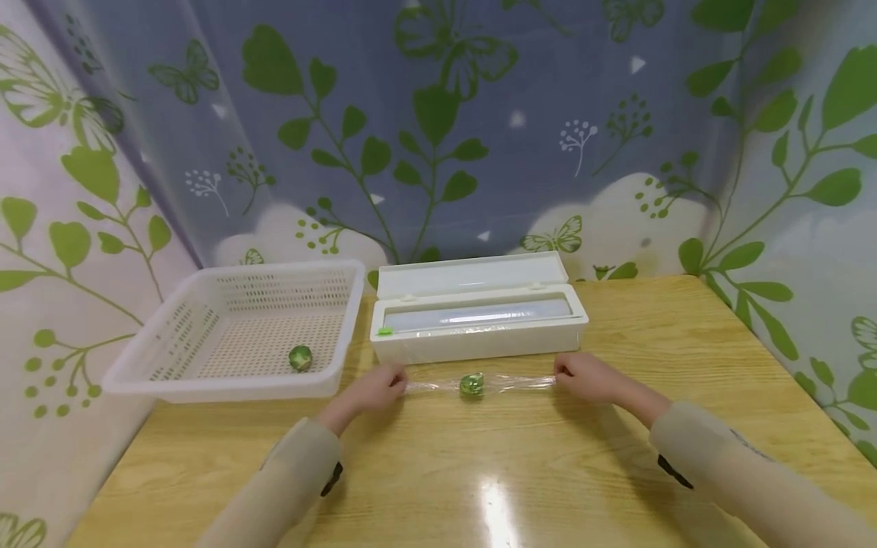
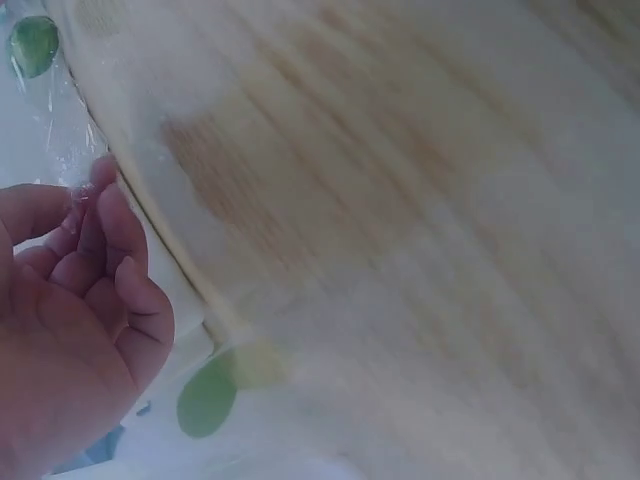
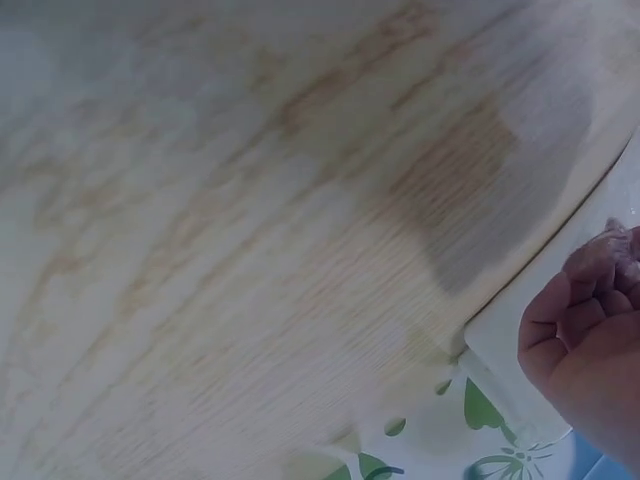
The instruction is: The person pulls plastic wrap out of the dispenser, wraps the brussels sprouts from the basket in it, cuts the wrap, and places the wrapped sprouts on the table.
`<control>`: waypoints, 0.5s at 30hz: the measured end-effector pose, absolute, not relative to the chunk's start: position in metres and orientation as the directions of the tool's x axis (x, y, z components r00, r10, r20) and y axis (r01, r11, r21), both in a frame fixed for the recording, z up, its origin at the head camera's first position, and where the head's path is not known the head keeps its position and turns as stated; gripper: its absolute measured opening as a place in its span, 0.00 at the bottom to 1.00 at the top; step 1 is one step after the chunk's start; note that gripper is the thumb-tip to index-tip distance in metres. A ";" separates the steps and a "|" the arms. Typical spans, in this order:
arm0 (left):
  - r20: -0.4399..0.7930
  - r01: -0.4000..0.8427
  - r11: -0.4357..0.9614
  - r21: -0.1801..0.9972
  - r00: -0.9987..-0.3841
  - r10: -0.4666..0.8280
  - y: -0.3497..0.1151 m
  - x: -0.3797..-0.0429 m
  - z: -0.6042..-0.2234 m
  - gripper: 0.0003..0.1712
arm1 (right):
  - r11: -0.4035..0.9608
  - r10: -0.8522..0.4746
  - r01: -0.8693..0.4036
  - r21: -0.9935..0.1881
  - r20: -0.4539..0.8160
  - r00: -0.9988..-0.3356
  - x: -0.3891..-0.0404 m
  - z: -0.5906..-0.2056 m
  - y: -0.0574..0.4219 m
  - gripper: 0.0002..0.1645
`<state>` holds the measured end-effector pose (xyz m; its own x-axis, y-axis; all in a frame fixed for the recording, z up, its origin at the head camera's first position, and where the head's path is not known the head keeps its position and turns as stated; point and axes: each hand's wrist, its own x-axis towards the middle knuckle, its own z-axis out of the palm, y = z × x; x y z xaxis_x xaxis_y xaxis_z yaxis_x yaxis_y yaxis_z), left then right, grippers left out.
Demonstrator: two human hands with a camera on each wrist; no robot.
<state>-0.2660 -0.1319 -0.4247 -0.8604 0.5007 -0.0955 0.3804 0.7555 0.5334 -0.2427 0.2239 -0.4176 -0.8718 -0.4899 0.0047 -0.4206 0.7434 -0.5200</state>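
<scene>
A small round green vegetable (image 1: 471,384), like a Brussels sprout, sits in the middle of a strip of clear cling film (image 1: 517,383). The film is gathered into a narrow band on both sides of it. My left hand (image 1: 375,388) pinches the left end between thumb and fingers. At the opposite end, my right hand (image 1: 585,377) grips the film with curled fingers. The left wrist view shows the wrapped vegetable (image 2: 34,46) beyond the left fingertips. In the right wrist view, crumpled film shows at the fingers of the right hand (image 3: 590,345).
Just behind the hands stands a white film dispenser box (image 1: 473,348), lid raised, with a film roll (image 1: 479,314) inside and a green slider (image 1: 385,331). To the left, a white perforated basket (image 1: 226,390) holds another green vegetable (image 1: 300,358). Patterned curtains border the wooden table (image 1: 425,472).
</scene>
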 end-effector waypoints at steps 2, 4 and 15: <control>-0.100 0.355 0.762 0.542 -0.873 0.478 -0.131 -0.270 -0.426 0.05 | 0.751 -0.486 -0.411 -0.517 -0.011 -0.874 -0.246 -0.417 0.224 0.06; -0.097 0.335 0.771 0.542 -0.886 0.453 -0.130 -0.273 -0.427 0.04 | 0.759 -0.488 -0.415 -0.502 -0.017 -0.873 -0.249 -0.417 0.225 0.05; -0.106 0.298 0.861 0.413 -0.923 0.370 -0.122 -0.276 -0.426 0.11 | 0.805 -0.542 -0.538 -0.250 0.062 -0.838 -0.254 -0.427 0.216 0.11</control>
<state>-0.2757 -0.1219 -0.4259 -0.9229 0.3702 -0.1058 0.2980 0.8608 0.4126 -0.2541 0.2159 -0.4272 -0.8382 -0.5418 0.0616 -0.5385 0.8046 -0.2504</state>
